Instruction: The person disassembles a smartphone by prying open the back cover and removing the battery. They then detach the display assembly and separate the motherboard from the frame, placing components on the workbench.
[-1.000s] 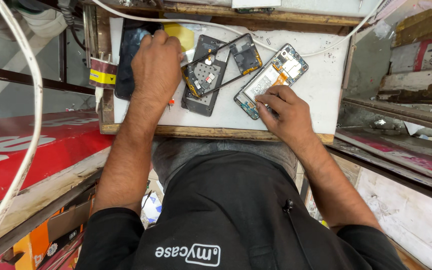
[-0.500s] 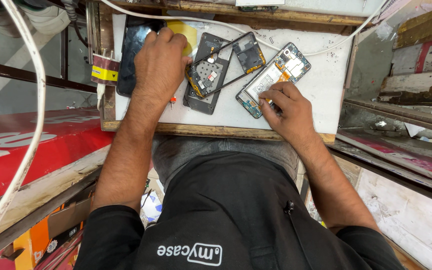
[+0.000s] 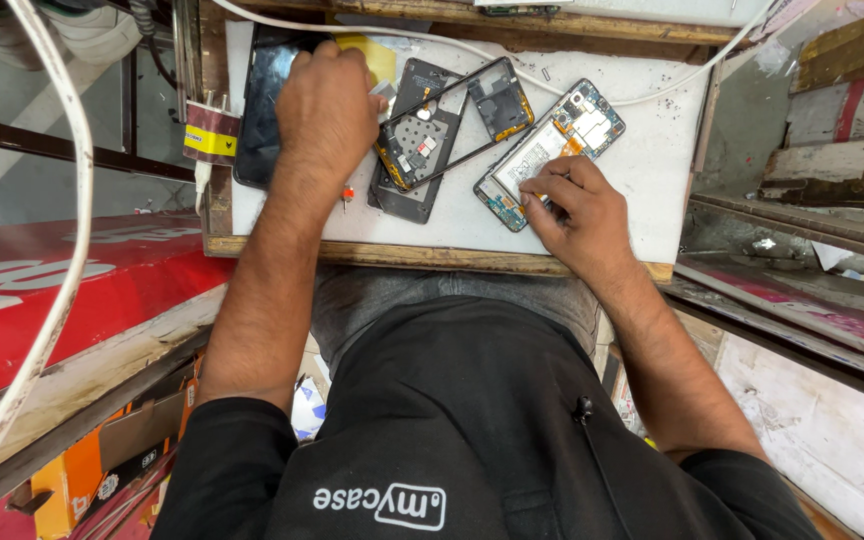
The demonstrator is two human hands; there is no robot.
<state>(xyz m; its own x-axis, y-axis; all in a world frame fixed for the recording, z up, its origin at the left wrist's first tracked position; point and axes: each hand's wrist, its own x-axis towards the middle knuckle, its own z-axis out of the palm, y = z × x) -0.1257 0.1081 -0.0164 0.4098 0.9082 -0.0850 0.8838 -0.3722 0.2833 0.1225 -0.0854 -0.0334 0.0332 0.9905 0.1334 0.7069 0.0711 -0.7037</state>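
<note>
My left hand (image 3: 330, 108) rests on the white work board (image 3: 652, 180), fingers curled beside a dark phone screen panel (image 3: 262, 90) and a yellow patch (image 3: 377, 55). What it holds, if anything, is hidden. My right hand (image 3: 577, 215) presses its fingertips on the lower end of an opened phone (image 3: 552, 145) with its battery and circuit board exposed. Between the hands lie a dark phone back cover (image 3: 417, 150) and a thin black frame (image 3: 472, 115) laid across it.
A white cable (image 3: 512, 55) runs across the board's far edge. A charger plug with a yellow band (image 3: 210, 135) hangs at the board's left side. A red counter (image 3: 52, 290) is to the left, and glass shelving (image 3: 802, 230) to the right.
The view has shifted slightly. My right hand moved a little up along the opened phone's lower end. My left hand stayed by the dark screen panel.
</note>
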